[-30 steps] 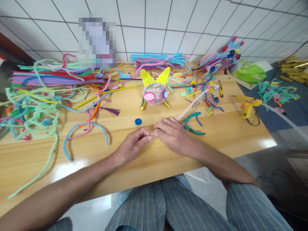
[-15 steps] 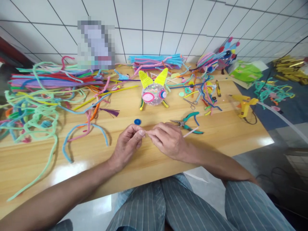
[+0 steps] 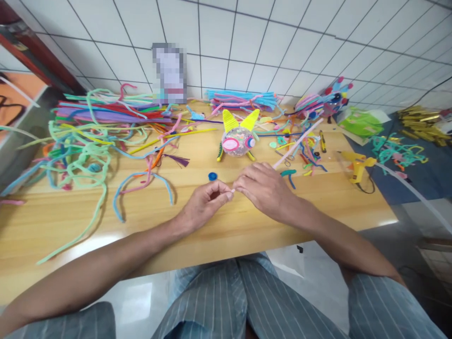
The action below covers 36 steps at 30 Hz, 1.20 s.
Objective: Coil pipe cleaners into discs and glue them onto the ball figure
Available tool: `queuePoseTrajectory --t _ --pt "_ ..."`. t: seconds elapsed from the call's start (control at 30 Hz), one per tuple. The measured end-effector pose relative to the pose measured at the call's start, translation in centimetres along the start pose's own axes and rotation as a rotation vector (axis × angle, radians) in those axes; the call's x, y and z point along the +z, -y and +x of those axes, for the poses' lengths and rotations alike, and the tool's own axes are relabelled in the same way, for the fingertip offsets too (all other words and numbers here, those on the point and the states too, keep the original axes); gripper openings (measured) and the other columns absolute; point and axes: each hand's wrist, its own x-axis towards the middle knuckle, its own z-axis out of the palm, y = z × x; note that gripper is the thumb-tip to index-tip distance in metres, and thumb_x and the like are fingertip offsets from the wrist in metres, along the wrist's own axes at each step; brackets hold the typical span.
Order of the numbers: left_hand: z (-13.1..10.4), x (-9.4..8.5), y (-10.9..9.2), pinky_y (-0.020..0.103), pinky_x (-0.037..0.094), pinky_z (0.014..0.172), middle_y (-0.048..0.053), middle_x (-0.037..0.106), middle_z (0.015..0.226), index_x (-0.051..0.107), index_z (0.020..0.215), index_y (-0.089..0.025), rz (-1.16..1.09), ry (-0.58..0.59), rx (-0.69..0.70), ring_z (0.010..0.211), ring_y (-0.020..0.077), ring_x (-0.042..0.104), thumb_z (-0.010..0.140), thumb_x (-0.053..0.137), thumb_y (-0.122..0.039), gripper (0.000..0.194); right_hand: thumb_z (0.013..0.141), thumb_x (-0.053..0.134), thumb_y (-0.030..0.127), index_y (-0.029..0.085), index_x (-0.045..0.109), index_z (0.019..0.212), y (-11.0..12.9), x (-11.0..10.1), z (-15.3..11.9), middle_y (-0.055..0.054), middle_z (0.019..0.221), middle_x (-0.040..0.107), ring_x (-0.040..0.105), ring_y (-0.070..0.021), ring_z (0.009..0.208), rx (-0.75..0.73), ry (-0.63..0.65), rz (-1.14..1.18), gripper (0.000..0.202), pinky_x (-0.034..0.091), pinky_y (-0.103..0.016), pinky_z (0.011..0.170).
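My left hand (image 3: 208, 202) pinches the near tip of a pale pink pipe cleaner (image 3: 298, 143) between thumb and fingers. Close beside it, my right hand (image 3: 264, 188) is closed on the same pipe cleaner, whose long free end slants up past the knuckles to the right. A small blue coiled disc (image 3: 212, 176) lies just beyond my left fingers. Behind my hands stands a glittery ball figure (image 3: 237, 147) with yellow ears and pink and blue eyes. Pliers with teal handles (image 3: 288, 173) are mostly hidden by my right hand.
Tangled green pipe cleaners (image 3: 84, 165) and a curved blue one (image 3: 118, 207) lie left. Bundles of pipe cleaners (image 3: 243, 100) line the tiled wall. On the right are a yellow glue gun (image 3: 358, 167), a cutter knife (image 3: 322, 141) and scissors (image 3: 285, 159).
The pink pipe cleaner's free end has swung from low beside the pliers to pointing up and away. My right hand now covers most of the pliers. The view has shifted slightly.
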Motion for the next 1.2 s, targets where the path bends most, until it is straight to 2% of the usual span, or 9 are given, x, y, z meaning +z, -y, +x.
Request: queuePoseTrajectory --t 0.17,0.3,0.43,0.6,0.73,0.83,0.93,1.07,1.2 --pt "-0.4 0.3 0.1 0.026 0.042 0.070 -0.002 0.058 0.076 0.065 0.085 -0.017 -0.022 -0.042 0.024 0.071 0.0121 0.049 0.092 0.074 -0.048 0.033 0.107 0.058 0.022 0.018 0.068 0.088 0.7 -0.6 0.4 -0.005 0.083 0.070 0.059 -0.0206 0.081 -0.003 0.047 -0.035 0.022 0.038 -0.036 0.076" --pt "-0.6 0.4 -1.0 0.025 0.041 0.066 -0.002 0.058 0.074 0.066 0.086 -0.017 -0.104 -0.144 0.043 0.068 0.0112 0.048 0.089 0.078 -0.054 0.039 0.100 0.066 0.019 0.020 0.067 0.087 1.9 -0.6 0.9 -0.001 0.076 0.069 0.059 -0.0155 0.069 0.172 -0.026 0.116 0.014 0.038 -0.031 0.067" --pt "-0.5 0.1 -2.2 0.023 0.031 0.051 -0.005 0.052 0.065 0.066 0.087 -0.017 -0.292 -0.211 0.003 0.054 0.0077 0.036 0.085 0.083 -0.056 0.042 0.093 0.067 0.014 0.021 0.064 0.081 3.3 0.3 2.1 0.003 0.070 0.066 0.058 -0.0118 0.062 0.336 -0.166 0.299 0.014 0.038 -0.027 0.060" --pt "-0.1 0.0 -3.5 0.020 0.029 0.047 -0.005 0.057 0.065 0.065 0.085 -0.017 -0.512 -0.263 0.001 0.049 0.0048 0.037 0.077 0.091 -0.051 0.044 0.094 0.068 0.027 0.020 0.067 0.083 4.4 1.9 3.5 0.001 0.070 0.068 0.059 -0.0115 0.060 0.549 -0.294 0.670 0.013 0.044 -0.026 0.059" --pt "0.3 -0.3 -3.9 0.020 0.028 0.047 -0.005 0.059 0.067 0.066 0.083 -0.017 -0.554 -0.257 0.005 0.048 0.0037 0.037 0.076 0.092 -0.049 0.042 0.091 0.072 0.037 0.019 0.068 0.084 3.7 2.6 3.9 0.001 0.070 0.068 0.059 -0.0113 0.060 0.654 -0.257 0.973 0.019 0.046 -0.025 0.058" --pt "0.9 -1.0 -3.5 0.021 0.027 0.047 -0.003 0.061 0.069 0.066 0.080 -0.016 -0.494 -0.201 0.024 0.047 0.0041 0.039 0.081 0.086 -0.055 0.044 0.089 0.074 0.039 0.019 0.067 0.082 2.6 2.4 3.9 0.002 0.069 0.067 0.056 -0.0107 0.060 0.664 -0.226 1.049 0.022 0.044 -0.025 0.058" --pt "1.5 -1.8 -3.2 0.022 0.027 0.047 -0.003 0.059 0.065 0.068 0.081 -0.016 -0.366 -0.144 0.024 0.048 0.0053 0.038 0.081 0.085 -0.058 0.045 0.089 0.072 0.036 0.020 0.067 0.081 1.5 1.7 3.9 0.001 0.071 0.067 0.056 -0.0108 0.061 0.618 -0.149 0.966 0.018 0.042 -0.025 0.058" --pt "1.6 -2.2 -3.2 0.021 0.030 0.050 -0.004 0.058 0.065 0.069 0.081 -0.016 -0.182 -0.130 0.032 0.054 0.0065 0.039 0.078 0.088 -0.049 0.039 0.090 0.069 0.032 0.020 0.068 0.086 0.8 1.0 3.4 0.003 0.070 0.064 0.051 -0.0100 0.060 0.543 -0.032 0.781 0.013 0.037 -0.025 0.057" --pt "1.3 -2.0 -3.3 0.022 0.034 0.054 -0.003 0.061 0.066 0.069 0.081 -0.016 -0.161 -0.124 0.034 0.056 0.0074 0.042 0.081 0.084 -0.045 0.032 0.092 0.068 0.035 0.021 0.068 0.103 0.6 1.9 2.3 0.006 0.071 0.061 0.049 -0.0100 0.059 0.552 0.116 0.796 0.018 0.033 -0.024 0.057"
